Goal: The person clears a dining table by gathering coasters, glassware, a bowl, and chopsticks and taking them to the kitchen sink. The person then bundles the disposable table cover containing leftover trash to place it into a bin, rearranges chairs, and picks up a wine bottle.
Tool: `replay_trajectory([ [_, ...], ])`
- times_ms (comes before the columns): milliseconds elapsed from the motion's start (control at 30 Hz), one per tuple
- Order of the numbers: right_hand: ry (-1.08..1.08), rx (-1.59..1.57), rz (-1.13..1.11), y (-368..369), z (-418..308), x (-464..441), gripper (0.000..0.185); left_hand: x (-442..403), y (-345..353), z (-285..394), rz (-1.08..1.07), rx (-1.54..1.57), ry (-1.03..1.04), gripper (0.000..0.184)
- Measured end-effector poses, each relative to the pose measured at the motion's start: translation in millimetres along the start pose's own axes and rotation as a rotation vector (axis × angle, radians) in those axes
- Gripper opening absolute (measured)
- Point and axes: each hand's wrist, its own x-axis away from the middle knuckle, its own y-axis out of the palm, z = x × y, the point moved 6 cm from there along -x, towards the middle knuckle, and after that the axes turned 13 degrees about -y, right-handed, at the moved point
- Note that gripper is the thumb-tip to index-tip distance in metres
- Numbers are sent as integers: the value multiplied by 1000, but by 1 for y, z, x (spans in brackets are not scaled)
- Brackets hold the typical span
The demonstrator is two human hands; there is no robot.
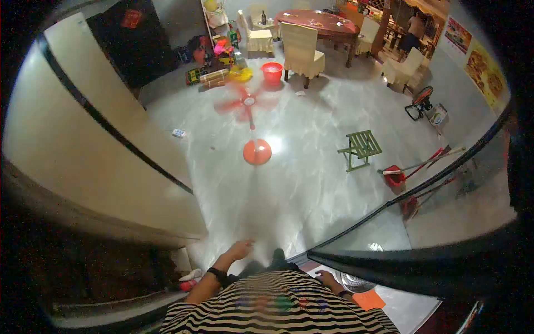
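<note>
Left grip point(240, 250) looks apart, empty; right grip point(327, 278), can't tell. Ahead, the fan point(248, 101) has a wide foot point(257, 152), likely so it stands.

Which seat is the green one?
The little slatted stool, standing by the red dustpan. It's the green one; the chairs around the reddish table have cream covers and tall backs.

Glare on floor point(317, 206), fan point(249, 101) blurred, edges dark
</note>
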Motion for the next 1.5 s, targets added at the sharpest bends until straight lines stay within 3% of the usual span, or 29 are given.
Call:
replay_trajectory([
  [67,96,-261,133,-28,-14,-29,39,-21,-15,57,-119,-15,-32,41],
  [133,114,-536,220,-57,-25,-60,40,-88,-8,56,-158,18,144,43],
  [167,40,-535,268,-66,-21,-73,40,-115,-7,59,-179,33,231,44],
  [233,44,-167,229,-107,-39,-83,39,-141,-34,112,-181,-82,322,42],
  [300,181,-89,252,-127,-35,-93,40,-161,-58,159,-193,-103,459,41],
  [367,313,-54,283,-146,-27,-98,39,-178,-91,222,-303,-104,438,38],
  [500,514,-303,392,-162,6,-90,38,-241,-117,308,-317,-96,614,36],
  [633,662,-628,552,-186,32,-85,37,-277,-140,405,-431,-82,608,36],
  [800,758,-807,636,-236,74,-108,36,-362,-126,486,-520,26,643,37],
  [867,771,-838,650,-268,102,-127,35,-408,-119,510,-448,-48,629,36],
  [1000,746,-846,670,-371,156,-159,34,-483,-137,570,-350,24,511,37],
  [1100,669,-838,707,-483,194,-196,34,-521,-173,619,-267,139,527,38],
  [1167,616,-806,721,-564,214,-230,33,-542,-210,642,-231,214,407,41],
  [1200,506,-489,672,-600,250,-262,38,-550,-231,653,-209,254,365,41],
  [1267,511,-669,722,-678,252,-311,36,-579,-261,664,-154,329,313,43],
  [1333,396,-589,781,-746,233,-372,27,-621,-286,672,-92,404,290,46],
  [1433,251,-743,817,-820,171,-463,36,-686,-318,688,-128,534,255,52],
  [1500,273,-718,732,-842,163,-516,38,-737,-344,702,-128,600,306,51],
])
